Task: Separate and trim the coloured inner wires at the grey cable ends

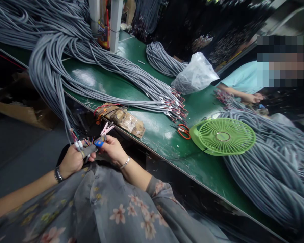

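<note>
My left hand (73, 160) is closed around the ends of several grey cables (53, 98) that hang down from the green table (152, 128); coloured inner wires stick out above the fist. My right hand (111, 148) is closed on a small tool with a blue grip (99, 143), its tip against the cable ends held in my left hand. A pink clip (106, 128) stands just above the two hands. Both hands are over my lap, below the table's near edge.
A large bundle of grey cables (131, 81) with stripped ends lies across the table. Orange scissors (183, 131), a green fan (223, 136), a clear plastic bag (195, 75) and a taped brown pad (124, 118) lie on it. Another person's hands (253, 98) work opposite. More cable coils (273, 168) at right.
</note>
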A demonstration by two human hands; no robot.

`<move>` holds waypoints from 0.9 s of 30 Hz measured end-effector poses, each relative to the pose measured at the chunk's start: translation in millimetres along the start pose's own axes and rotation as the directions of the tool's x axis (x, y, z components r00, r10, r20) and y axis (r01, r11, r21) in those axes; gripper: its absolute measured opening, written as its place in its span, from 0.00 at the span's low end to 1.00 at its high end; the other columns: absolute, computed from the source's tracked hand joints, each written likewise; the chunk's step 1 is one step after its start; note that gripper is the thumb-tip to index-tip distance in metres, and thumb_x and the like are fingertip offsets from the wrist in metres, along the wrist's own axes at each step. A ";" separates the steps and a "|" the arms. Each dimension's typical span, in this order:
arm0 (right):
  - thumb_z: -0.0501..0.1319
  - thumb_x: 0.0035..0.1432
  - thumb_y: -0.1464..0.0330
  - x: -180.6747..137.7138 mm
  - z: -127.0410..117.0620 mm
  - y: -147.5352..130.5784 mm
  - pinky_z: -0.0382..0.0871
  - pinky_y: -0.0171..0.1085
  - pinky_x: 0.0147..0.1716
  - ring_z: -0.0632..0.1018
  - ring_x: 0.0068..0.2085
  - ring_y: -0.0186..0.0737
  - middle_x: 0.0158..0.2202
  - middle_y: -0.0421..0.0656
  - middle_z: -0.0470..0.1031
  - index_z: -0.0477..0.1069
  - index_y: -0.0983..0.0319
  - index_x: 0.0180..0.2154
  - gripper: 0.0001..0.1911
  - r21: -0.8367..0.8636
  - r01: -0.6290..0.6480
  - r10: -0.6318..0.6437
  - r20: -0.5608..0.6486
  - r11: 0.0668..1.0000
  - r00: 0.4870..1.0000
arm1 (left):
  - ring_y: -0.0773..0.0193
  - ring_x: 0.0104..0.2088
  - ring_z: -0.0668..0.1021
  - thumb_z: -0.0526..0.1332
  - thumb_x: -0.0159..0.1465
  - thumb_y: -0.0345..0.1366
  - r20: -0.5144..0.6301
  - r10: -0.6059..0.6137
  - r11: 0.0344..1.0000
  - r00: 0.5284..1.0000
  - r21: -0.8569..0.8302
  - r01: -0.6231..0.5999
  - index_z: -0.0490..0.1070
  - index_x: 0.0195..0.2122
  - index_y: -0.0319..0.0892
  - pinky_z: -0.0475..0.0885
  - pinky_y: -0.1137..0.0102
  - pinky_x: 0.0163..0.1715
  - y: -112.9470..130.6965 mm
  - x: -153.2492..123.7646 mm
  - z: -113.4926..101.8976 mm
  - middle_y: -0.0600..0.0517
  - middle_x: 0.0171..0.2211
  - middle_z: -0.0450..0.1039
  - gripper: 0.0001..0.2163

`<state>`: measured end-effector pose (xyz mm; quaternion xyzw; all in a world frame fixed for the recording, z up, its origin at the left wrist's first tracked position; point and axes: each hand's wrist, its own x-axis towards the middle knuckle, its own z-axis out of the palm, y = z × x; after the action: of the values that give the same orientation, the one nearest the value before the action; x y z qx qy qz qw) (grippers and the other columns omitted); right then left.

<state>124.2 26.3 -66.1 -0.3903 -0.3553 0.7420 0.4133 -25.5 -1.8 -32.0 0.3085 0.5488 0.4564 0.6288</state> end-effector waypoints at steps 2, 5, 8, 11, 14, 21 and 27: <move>0.82 0.41 0.55 -0.7 -0.4 2.0 0.63 0.33 0.24 0.66 0.21 0.28 0.20 0.32 0.69 0.72 0.60 0.27 0.25 -0.002 0.005 -0.005 -0.024 1.000 1.000 | 0.66 0.15 0.75 0.80 0.34 0.40 -0.023 -0.002 1.000 1.000 -0.014 0.001 0.76 0.19 0.41 0.71 0.74 0.16 0.9 -0.7 0.9 0.52 0.14 0.75 0.16; 0.82 0.42 0.55 -1.7 -2.0 5.0 0.63 0.34 0.25 0.66 0.21 0.29 0.20 0.33 0.68 0.71 0.60 0.27 0.24 0.009 -0.014 0.015 -0.046 1.000 0.999 | 0.66 0.14 0.75 0.79 0.33 0.38 -0.071 -0.005 0.999 0.997 -0.036 0.003 0.76 0.18 0.41 0.72 0.74 0.16 3.0 -1.5 2.7 0.52 0.13 0.75 0.14; 0.82 0.40 0.54 -2.3 -2.9 6.9 0.64 0.34 0.25 0.65 0.21 0.29 0.19 0.32 0.68 0.71 0.59 0.26 0.25 0.029 -0.027 0.028 -0.047 0.999 0.999 | 0.66 0.14 0.75 0.77 0.33 0.37 -0.106 -0.008 0.999 0.994 -0.037 0.004 0.76 0.17 0.41 0.72 0.74 0.16 4.4 -1.4 4.4 0.52 0.13 0.75 0.13; 0.82 0.38 0.53 -3.4 -2.5 7.1 0.63 0.34 0.25 0.64 0.20 0.28 0.18 0.32 0.67 0.71 0.59 0.25 0.25 0.030 -0.018 0.019 -0.053 0.999 0.998 | 0.66 0.14 0.75 0.75 0.33 0.37 -0.131 -0.016 0.999 0.991 -0.041 0.011 0.76 0.16 0.41 0.72 0.74 0.16 5.7 -1.4 6.2 0.52 0.13 0.76 0.12; 0.82 0.36 0.52 -5.9 -2.0 5.6 0.62 0.33 0.24 0.65 0.20 0.28 0.18 0.32 0.67 0.70 0.59 0.24 0.27 0.015 -0.013 0.013 -0.048 1.000 0.999 | 0.66 0.14 0.75 0.74 0.33 0.37 -0.152 -0.025 0.998 0.988 -0.054 0.016 0.76 0.16 0.41 0.71 0.74 0.15 8.6 -3.1 8.0 0.51 0.13 0.75 0.11; 0.82 0.34 0.47 -9.8 -4.5 -3.2 0.67 0.34 0.26 0.67 0.21 0.28 0.21 0.32 0.72 0.73 0.60 0.28 0.30 0.061 -0.071 0.072 -0.013 0.996 0.997 | 0.69 0.13 0.70 0.72 0.35 0.38 -0.093 0.008 1.000 0.996 -0.017 -0.010 0.76 0.15 0.42 0.64 0.75 0.14 13.4 -7.3 7.7 0.52 0.11 0.71 0.09; 0.84 0.35 0.53 -3.7 2.5 -15.2 0.66 0.33 0.26 0.70 0.25 0.30 0.25 0.35 0.75 0.77 0.60 0.32 0.28 0.016 -0.025 0.025 -0.010 1.000 1.000 | 0.69 0.14 0.69 0.71 0.37 0.39 -0.016 -0.011 0.999 1.000 0.051 0.012 0.77 0.17 0.42 0.63 0.74 0.14 10.6 -6.0 8.3 0.53 0.11 0.71 0.08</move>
<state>128.5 28.6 -51.0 -0.3952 -0.3425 0.7479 0.4089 -19.8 -2.2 -18.4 0.3179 0.5669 0.4409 0.6190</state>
